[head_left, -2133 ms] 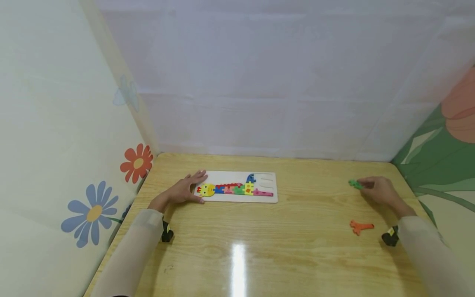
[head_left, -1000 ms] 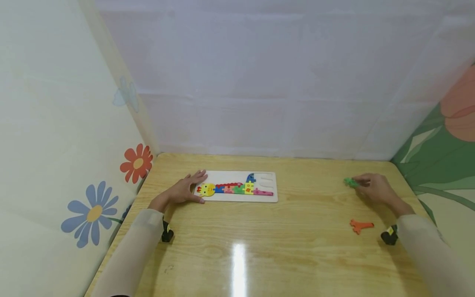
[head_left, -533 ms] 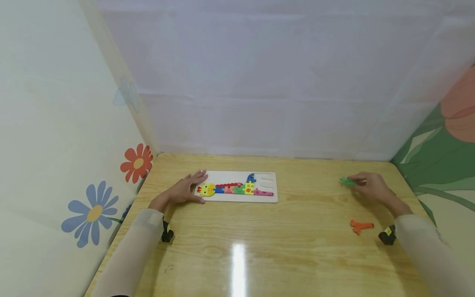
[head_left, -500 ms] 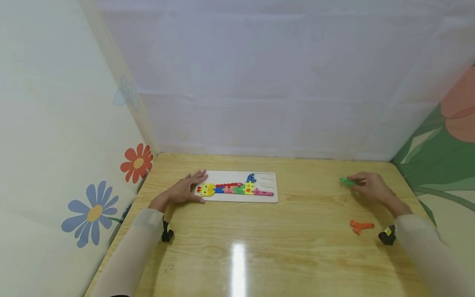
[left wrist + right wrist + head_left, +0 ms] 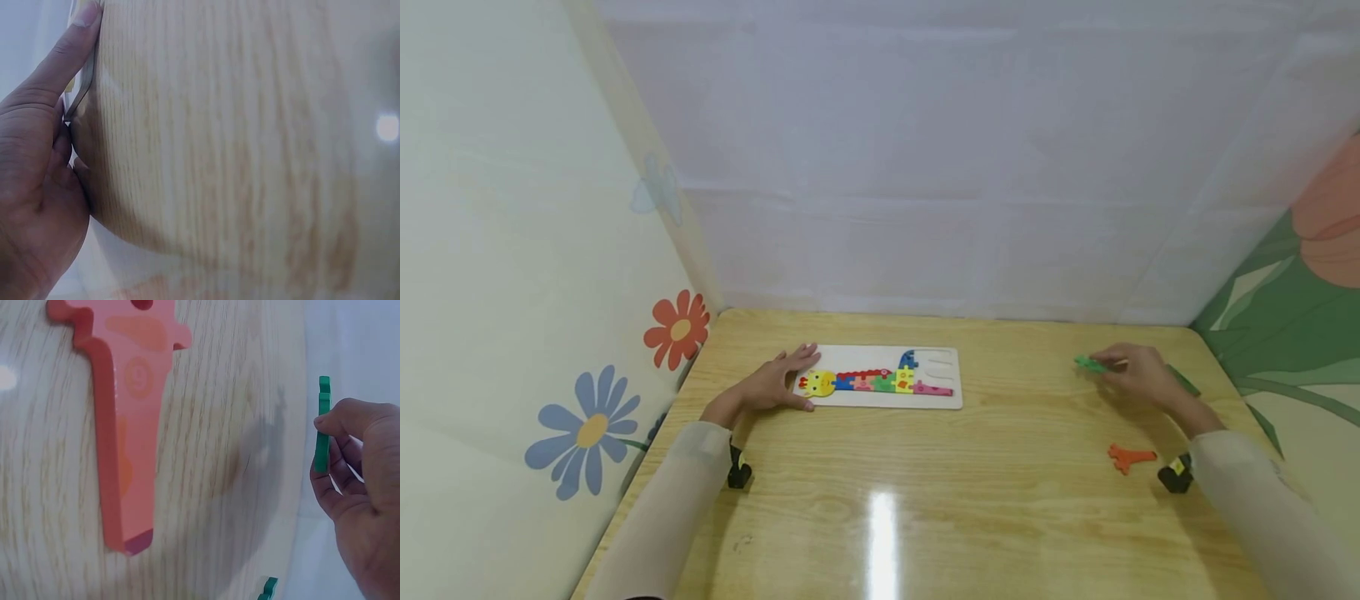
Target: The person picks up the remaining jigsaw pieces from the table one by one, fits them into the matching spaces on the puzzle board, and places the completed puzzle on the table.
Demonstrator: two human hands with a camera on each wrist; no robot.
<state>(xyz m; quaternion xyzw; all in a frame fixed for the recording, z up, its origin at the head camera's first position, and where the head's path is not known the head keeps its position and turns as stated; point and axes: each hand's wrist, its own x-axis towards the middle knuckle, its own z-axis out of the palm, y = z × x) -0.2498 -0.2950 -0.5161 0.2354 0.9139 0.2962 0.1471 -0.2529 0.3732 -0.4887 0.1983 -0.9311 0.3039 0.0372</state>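
Note:
My left hand (image 5: 769, 383) grips the left end of the white puzzle board (image 5: 880, 402), thumb on the near edge and fingers at the far edge. A yellow giraffe head (image 5: 822, 383) and several coloured pieces lie in it, with bare leg-shaped outlines at its right end. Between thumb and fingers, my right hand (image 5: 1138, 372) pinches a green piece (image 5: 1086, 364), also seen edge-on in the right wrist view (image 5: 322, 431). The left wrist view shows my left thumb (image 5: 59, 65) along the board's edge.
An orange piece (image 5: 1129, 457) lies on the wooden table (image 5: 1000, 500), nearer than my right hand. Another green piece (image 5: 1184, 380) lies beyond my right wrist, near the table's right edge. Flower-printed sheets (image 5: 591, 429) hang at the sides, a white sheet (image 5: 955, 167) behind.
My right hand has moved left with the green piece. The green piece by my right wrist has come into sight. My left hand and the board have stayed in place.

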